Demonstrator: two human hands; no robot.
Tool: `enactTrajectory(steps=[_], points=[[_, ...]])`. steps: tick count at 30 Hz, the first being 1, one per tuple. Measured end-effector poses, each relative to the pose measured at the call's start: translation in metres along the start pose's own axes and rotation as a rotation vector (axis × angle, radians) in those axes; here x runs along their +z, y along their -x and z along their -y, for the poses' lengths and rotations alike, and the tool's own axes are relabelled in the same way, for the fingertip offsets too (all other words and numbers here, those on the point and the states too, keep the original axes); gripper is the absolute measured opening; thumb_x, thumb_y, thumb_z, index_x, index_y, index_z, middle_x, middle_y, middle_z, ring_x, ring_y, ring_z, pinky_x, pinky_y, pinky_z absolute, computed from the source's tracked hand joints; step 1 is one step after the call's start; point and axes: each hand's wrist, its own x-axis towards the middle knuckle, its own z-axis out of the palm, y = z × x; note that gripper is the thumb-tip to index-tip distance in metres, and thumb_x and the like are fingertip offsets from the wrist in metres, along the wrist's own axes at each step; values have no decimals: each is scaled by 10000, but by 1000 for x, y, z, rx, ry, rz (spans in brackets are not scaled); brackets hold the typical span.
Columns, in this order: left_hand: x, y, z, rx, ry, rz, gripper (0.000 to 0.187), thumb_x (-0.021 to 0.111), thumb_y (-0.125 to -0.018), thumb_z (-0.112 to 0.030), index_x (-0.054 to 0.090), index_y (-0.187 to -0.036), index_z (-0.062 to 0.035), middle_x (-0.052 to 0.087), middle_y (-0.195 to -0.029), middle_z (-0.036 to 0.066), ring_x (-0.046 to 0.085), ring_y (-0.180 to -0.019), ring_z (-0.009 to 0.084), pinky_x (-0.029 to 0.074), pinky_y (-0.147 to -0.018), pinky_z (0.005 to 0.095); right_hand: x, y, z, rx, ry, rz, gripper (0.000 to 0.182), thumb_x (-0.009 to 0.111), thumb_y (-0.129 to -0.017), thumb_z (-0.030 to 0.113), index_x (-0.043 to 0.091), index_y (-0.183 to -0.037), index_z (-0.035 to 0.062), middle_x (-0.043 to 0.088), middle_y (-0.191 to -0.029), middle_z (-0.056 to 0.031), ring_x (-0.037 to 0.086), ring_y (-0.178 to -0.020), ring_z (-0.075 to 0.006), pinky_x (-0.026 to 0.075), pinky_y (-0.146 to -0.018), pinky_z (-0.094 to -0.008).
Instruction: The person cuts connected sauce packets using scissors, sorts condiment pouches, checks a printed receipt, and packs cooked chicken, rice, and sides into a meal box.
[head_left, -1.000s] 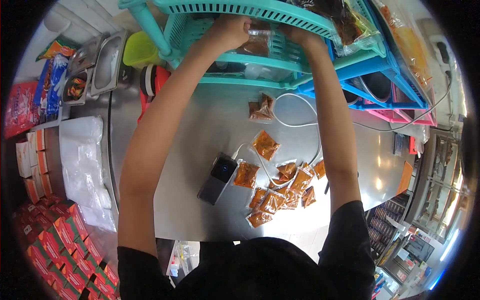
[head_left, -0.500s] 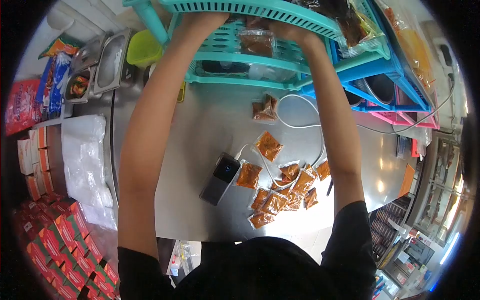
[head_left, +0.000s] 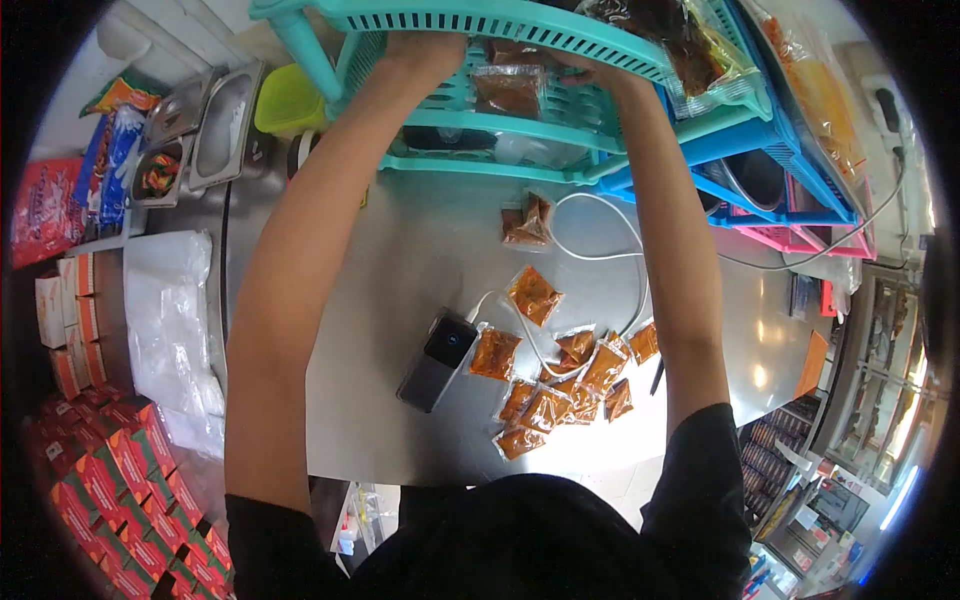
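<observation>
Both arms reach up into the middle tier of a turquoise plastic rack (head_left: 480, 122). My left hand (head_left: 425, 52) is on the left of that tier, its fingers hidden behind the upper basket rim. To the right, my right hand (head_left: 592, 70) is mostly covered by the same rim, so its fingers and anything in them cannot be made out. A clear sachet of brown sauce (head_left: 506, 92) lies on the tier between the two hands. Below on the steel table rest a brown sachet pair (head_left: 527, 220) and several orange-brown sauce sachets (head_left: 546, 408).
A dark power bank (head_left: 438, 360) with a white cable (head_left: 640, 290) lies left of the sachets. Blue and pink racks (head_left: 750, 165) stand at right. Steel pans (head_left: 218, 125), a lime-green tub (head_left: 288, 100), clear plastic bags (head_left: 170, 320) and red-green boxes (head_left: 130, 490) are at left.
My left hand has shifted slightly right and down within the tier, and the left forearm with it. My right hand stays in about the same place. The table's sachets lie as before.
</observation>
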Motion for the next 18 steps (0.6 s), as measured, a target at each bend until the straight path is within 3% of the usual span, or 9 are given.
enactTrajectory(steps=[8, 12, 14, 18], points=[[18, -4, 6, 21, -102, -38, 275, 491, -858, -224, 547, -1053, -39, 552, -1087, 198, 525, -999, 361, 404, -856, 442, 7, 1, 12, 26, -40, 37, 398, 681, -733, 375, 615, -1030, 119, 635, -914, -65, 580, -873, -204, 490, -712, -335], [37, -10, 50, 45, -231, -46, 280, 495, -857, -248, 559, -1051, -56, 574, -1054, 195, 550, -960, 366, 430, -823, 442, 25, -3, 24, 17, -50, 80, 395, 680, -735, 378, 616, -1027, 120, 634, -914, -61, 578, -874, -201, 490, -710, -335], [26, 1, 56, 74, -193, -125, 283, 496, -857, -260, 565, -1049, -65, 584, -1037, 193, 563, -941, 369, 443, -806, 442, 38, -5, 32, 9, -42, 104, 394, 679, -737, 380, 617, -1026, 120, 634, -914, -59, 577, -875, -199, 490, -709, -336], [-28, 54, 3, 148, 116, -243, 226, 524, -836, -207, 592, -967, -35, 610, -932, 193, 582, -863, 376, 451, -746, 427, 66, -9, 48, 0, -11, 128, 391, 678, -739, 383, 618, -1023, 120, 633, -915, -55, 575, -877, -196, 490, -706, -336]])
